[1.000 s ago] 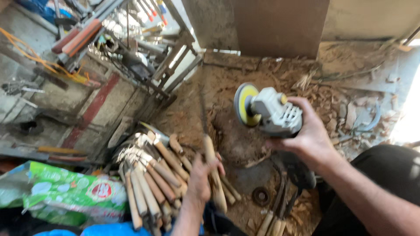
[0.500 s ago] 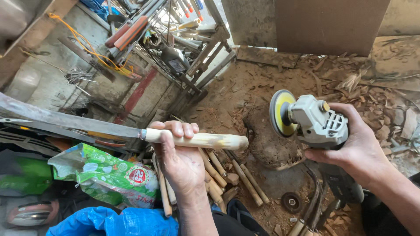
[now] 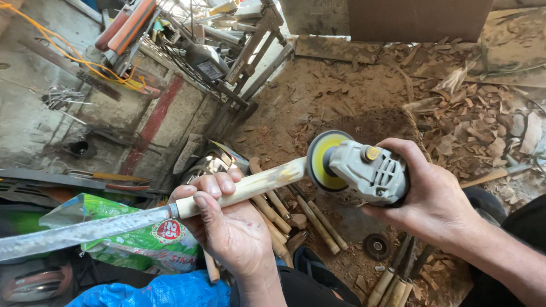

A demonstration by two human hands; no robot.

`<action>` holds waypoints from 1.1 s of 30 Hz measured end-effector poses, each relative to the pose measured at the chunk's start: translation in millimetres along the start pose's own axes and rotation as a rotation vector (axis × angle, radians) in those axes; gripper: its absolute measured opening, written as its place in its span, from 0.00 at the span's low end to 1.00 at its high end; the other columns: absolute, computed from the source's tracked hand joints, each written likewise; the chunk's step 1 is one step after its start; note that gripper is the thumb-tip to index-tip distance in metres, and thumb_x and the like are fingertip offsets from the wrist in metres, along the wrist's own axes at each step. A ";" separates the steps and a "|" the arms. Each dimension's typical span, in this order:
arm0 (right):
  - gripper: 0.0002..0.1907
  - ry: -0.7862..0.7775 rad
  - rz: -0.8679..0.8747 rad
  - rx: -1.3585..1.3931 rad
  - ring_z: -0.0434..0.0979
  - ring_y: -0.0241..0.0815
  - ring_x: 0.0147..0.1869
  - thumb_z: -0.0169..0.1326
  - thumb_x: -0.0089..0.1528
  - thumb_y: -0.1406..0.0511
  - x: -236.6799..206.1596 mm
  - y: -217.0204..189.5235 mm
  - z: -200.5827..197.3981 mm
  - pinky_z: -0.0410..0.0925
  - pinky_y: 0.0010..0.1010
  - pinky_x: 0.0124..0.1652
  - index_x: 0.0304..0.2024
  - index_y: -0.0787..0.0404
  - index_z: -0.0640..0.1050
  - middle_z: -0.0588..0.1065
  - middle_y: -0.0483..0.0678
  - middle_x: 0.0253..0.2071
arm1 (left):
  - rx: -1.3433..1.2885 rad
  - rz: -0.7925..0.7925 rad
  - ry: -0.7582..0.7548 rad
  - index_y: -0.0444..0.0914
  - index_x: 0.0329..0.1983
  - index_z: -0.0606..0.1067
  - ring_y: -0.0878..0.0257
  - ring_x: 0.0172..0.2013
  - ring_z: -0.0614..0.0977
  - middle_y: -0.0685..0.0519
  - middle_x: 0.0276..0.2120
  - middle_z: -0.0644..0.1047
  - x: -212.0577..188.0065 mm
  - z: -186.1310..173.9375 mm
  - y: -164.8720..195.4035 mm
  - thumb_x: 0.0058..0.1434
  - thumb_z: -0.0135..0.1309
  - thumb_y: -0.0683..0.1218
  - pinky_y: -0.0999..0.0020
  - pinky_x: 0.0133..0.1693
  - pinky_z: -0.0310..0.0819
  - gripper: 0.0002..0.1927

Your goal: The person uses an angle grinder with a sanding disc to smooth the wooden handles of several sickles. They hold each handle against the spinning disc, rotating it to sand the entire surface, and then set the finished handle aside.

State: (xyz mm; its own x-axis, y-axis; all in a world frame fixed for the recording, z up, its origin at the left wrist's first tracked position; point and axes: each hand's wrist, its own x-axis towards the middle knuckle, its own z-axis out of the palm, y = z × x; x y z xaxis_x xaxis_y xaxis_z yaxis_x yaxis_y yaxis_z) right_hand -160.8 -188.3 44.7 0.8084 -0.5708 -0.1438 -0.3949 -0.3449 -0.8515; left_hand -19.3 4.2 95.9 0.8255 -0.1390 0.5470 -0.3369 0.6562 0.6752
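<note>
My left hand point(image 3: 224, 219) grips a large knife by its pale wooden handle point(image 3: 256, 183), close to the metal collar. The long grey blade point(image 3: 85, 232) points left, level. My right hand point(image 3: 432, 199) holds a grey angle grinder point(image 3: 367, 170). Its yellow-backed sanding disc point(image 3: 323, 161) touches the free end of the handle. Below the hands lie several more wooden-handled knives point(image 3: 296, 222) on the sawdust floor.
A green printed sack point(image 3: 136, 236) and blue cloth point(image 3: 153, 290) lie at lower left. Metal frames, tools and an orange cord point(image 3: 85, 65) crowd the upper left. Wood chips point(image 3: 483, 113) cover the ground at right. A spare disc point(image 3: 376, 246) lies below the grinder.
My left hand lifted a knife off the pile and turned it level, blade left. The grinder came down and left until its disc met the handle's end.
</note>
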 end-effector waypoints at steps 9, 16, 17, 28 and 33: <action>0.52 -0.058 -0.178 0.111 0.86 0.42 0.49 0.76 0.41 0.58 -6.4 -13.7 0.6 0.77 0.33 0.47 0.63 0.51 0.64 0.82 0.48 0.46 | -0.011 -0.054 0.023 0.40 0.53 0.68 0.61 0.45 0.69 0.53 0.41 0.68 -19.5 15.4 -17.4 0.77 0.55 0.51 0.54 0.60 0.66 0.12; 0.51 -0.016 -0.040 0.075 0.84 0.42 0.48 0.76 0.43 0.60 7.1 -13.0 -3.0 0.76 0.34 0.49 0.64 0.52 0.63 0.81 0.49 0.44 | 0.022 0.004 0.056 0.40 0.51 0.68 0.61 0.44 0.70 0.52 0.41 0.68 -25.3 14.7 -15.1 0.78 0.54 0.51 0.55 0.59 0.66 0.12; 0.51 -0.012 -0.060 0.091 0.84 0.41 0.49 0.76 0.42 0.61 6.6 -13.7 -1.8 0.76 0.33 0.50 0.64 0.53 0.63 0.81 0.49 0.45 | 0.033 0.010 0.051 0.40 0.52 0.68 0.61 0.45 0.70 0.52 0.41 0.68 -26.1 16.0 -17.0 0.77 0.54 0.51 0.55 0.59 0.67 0.11; 0.53 -0.044 -0.065 0.033 0.82 0.42 0.51 0.76 0.42 0.61 5.2 -12.3 -5.6 0.76 0.34 0.50 0.65 0.52 0.62 0.79 0.50 0.47 | -0.023 -0.021 0.030 0.40 0.52 0.69 0.60 0.46 0.70 0.51 0.42 0.68 -32.1 15.6 -28.7 0.78 0.54 0.49 0.54 0.60 0.66 0.10; 0.52 -0.064 -0.187 0.094 0.83 0.42 0.52 0.75 0.40 0.60 0.2 -18.1 -3.7 0.77 0.34 0.51 0.64 0.52 0.63 0.80 0.49 0.47 | 0.006 -0.035 0.019 0.39 0.51 0.69 0.57 0.51 0.70 0.50 0.47 0.68 -33.5 14.1 -31.4 0.76 0.55 0.49 0.53 0.62 0.66 0.11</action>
State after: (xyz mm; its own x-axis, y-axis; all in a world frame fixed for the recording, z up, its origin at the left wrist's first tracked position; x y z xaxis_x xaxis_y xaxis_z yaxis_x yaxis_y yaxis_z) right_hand -155.1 -185.0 61.9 0.8912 -0.4536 -0.0079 -0.1954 -0.3681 -0.9090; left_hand -42.7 -22.2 63.3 0.8455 -0.1478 0.5131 -0.3101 0.6464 0.6972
